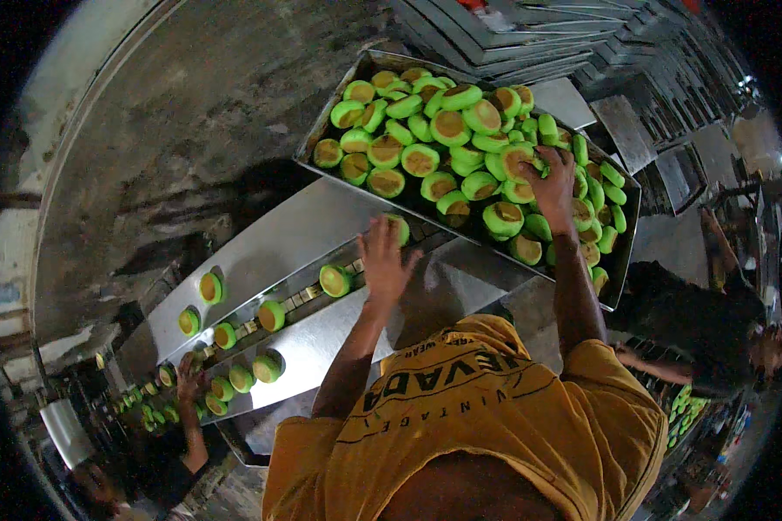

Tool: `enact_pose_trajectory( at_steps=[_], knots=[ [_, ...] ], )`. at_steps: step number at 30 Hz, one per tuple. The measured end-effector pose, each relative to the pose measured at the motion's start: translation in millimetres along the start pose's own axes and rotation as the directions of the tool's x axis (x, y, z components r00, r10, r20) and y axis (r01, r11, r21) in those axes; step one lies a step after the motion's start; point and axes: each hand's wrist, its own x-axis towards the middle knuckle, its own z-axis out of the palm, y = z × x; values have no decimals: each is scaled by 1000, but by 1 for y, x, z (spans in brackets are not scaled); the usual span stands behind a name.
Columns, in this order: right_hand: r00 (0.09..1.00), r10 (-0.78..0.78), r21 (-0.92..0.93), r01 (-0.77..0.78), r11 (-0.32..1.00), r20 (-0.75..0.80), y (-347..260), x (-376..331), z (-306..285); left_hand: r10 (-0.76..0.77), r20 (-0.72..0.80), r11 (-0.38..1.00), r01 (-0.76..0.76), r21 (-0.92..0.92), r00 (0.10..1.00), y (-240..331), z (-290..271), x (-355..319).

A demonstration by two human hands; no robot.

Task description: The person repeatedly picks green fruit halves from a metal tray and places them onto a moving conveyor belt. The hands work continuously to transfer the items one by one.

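Note:
My right hand (554,187) reaches into a large metal tray (330,169) heaped with round green buns with brown flat faces. Its fingers and thumb close on one green bun (518,162) among the others. My left hand (385,265) is over the metal conveyor (300,298), fingers stretched and thumb apart. A green bun (399,229) sits right beside its fingertips, partly hidden by them. Closest to the left of that hand on the chain is another green bun (334,280).
More buns lie along the conveyor and its steel side plates (226,247). At the far left end, a co-worker's hand (188,378) touches the line. Another person (695,321) is at the right. Stacked metal trays (530,43) stand beyond my tray.

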Motion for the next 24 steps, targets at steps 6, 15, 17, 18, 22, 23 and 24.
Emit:
enact_pose_trajectory(
  at_steps=[6,15,17,18,22,23,24],
  knots=[
    [926,150,378,-285,881,348,-42,2,-8,-193,316,972,137,189,929,-10,5,-26],
    [699,-181,600,-417,682,692,-140,-83,18,-389,275,897,293,330,879,-81,-17,-43],
    [753,-312,595,-128,794,579,-161,-95,14,-417,283,902,356,244,864,-75,-48,-40],
    [752,-396,555,49,831,527,-165,-104,12,-423,256,905,392,165,869,-71,-57,-39],
    [550,-525,427,306,851,650,-167,-153,-1,-480,223,862,407,303,849,-87,-10,-64],
    [521,-460,479,106,871,720,-173,-140,-9,-478,166,851,408,329,863,-89,-9,-64],
    [472,-402,501,-101,859,785,-177,-125,-17,-474,107,839,411,356,874,-94,-12,-67]
  ],
)
